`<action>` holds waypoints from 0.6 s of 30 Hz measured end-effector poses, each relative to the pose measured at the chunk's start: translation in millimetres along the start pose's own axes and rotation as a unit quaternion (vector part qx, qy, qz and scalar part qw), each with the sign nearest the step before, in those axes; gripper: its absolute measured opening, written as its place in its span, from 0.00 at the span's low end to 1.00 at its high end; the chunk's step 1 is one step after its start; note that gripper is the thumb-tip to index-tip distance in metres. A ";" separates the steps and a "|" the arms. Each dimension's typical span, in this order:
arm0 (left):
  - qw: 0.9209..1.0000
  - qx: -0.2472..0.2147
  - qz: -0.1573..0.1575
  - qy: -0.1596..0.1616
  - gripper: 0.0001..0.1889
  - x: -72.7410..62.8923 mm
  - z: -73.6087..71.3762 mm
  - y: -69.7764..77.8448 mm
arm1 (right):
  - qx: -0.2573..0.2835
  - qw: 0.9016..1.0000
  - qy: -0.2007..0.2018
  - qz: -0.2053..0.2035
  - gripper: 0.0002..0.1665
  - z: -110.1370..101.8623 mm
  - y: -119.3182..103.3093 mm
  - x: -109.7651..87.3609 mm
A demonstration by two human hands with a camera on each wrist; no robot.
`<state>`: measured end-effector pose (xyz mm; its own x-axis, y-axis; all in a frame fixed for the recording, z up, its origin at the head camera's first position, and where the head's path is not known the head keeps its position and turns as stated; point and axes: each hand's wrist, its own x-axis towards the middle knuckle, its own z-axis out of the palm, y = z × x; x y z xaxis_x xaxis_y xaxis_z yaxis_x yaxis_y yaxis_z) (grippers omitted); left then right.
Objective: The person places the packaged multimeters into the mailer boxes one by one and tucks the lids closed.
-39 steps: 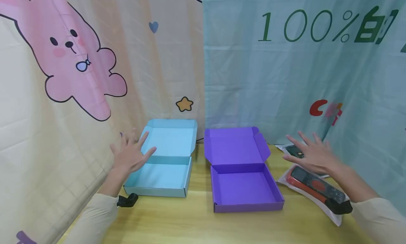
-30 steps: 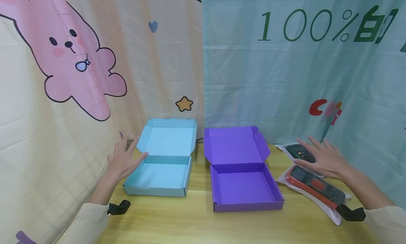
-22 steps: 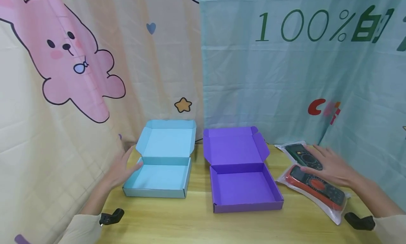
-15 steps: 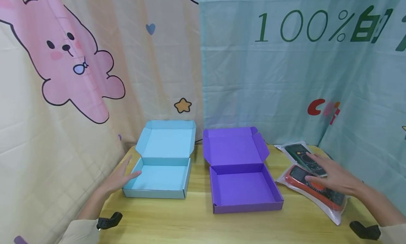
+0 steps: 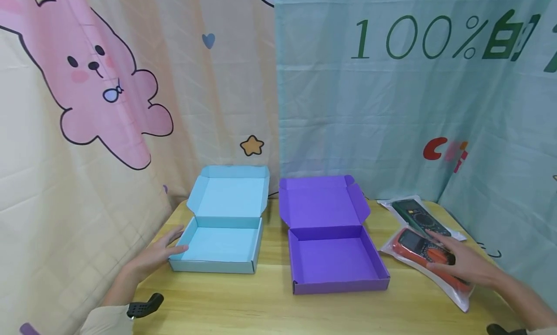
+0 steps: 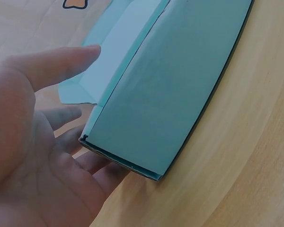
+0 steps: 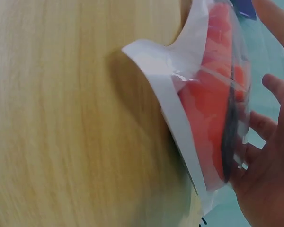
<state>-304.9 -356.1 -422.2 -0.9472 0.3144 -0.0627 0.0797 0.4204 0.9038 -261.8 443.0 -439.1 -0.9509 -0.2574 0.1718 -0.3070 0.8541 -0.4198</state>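
In the head view my left hand [image 5: 150, 257] is at the left side of a light blue cardboard box [image 5: 213, 266] whose lid stands up. The left wrist view shows its thumb above the box's edge and the other fingers beside the corner, loosely bent. My right hand [image 5: 467, 263] lies over a red multimeter [image 5: 413, 245] in a clear plastic bag, fingers spread along its far side. Whether it touches the bag is hard to tell; in the right wrist view the fingers [image 7: 262, 125] are close against the plastic. A dark green bagged multimeter [image 5: 418, 215] lies just behind.
A purple cardboard box [image 5: 339, 285] with its lid up stands mid-table, right of the blue one. The wooden table [image 5: 243, 306] meets printed curtains [image 5: 391, 108] at the back and sides. A thin dark cable [image 5: 272, 194] shows behind the boxes.
Both hands have come down and nearer to me. The left went from above the blue box to its left side; the right went from above the green multimeter to over the red one.
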 end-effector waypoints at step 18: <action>0.999 -0.027 0.027 -0.013 0.42 0.1 -5.8 -16.9 | -0.017 0.993 -0.078 0.090 0.58 0.7 7.6 12.8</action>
<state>-308.2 -368.1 -435.0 -0.9334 0.3581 -0.0230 0.1135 0.3552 0.9279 -276.4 445.9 -440.7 -0.9856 -0.1635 -0.0437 -0.1328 0.9069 -0.3998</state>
